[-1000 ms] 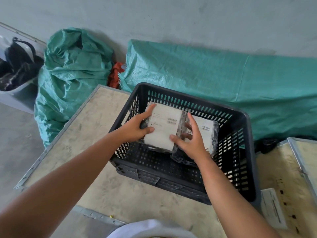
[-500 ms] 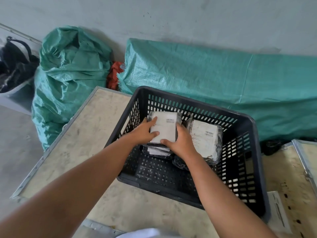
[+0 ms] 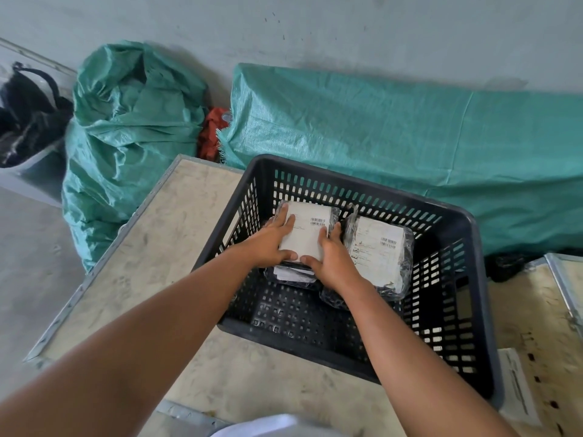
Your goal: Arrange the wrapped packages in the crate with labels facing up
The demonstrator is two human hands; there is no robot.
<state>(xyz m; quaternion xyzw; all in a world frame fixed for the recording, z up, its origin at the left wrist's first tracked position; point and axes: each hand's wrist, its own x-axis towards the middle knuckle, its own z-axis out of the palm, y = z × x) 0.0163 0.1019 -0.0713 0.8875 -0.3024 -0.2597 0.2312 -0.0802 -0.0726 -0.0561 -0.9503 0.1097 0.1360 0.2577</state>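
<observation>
The left hand (image 3: 272,239) and right hand (image 3: 332,258) clasp one wrapped package (image 3: 307,233) from either side, thumbs at its near edge. Over the last second they have carried it down from rim height, and it now sits low in the far left part of the black crate (image 3: 347,342), on top of another package (image 3: 293,274) whose edge shows beneath. Its white label faces up. Just beside it on the right lies a second labelled package (image 3: 378,250), also label up. The placing looks nearly done; letting go and squaring the stack seems to be what remains. The crate stands on the worktop (image 3: 151,257).
</observation>
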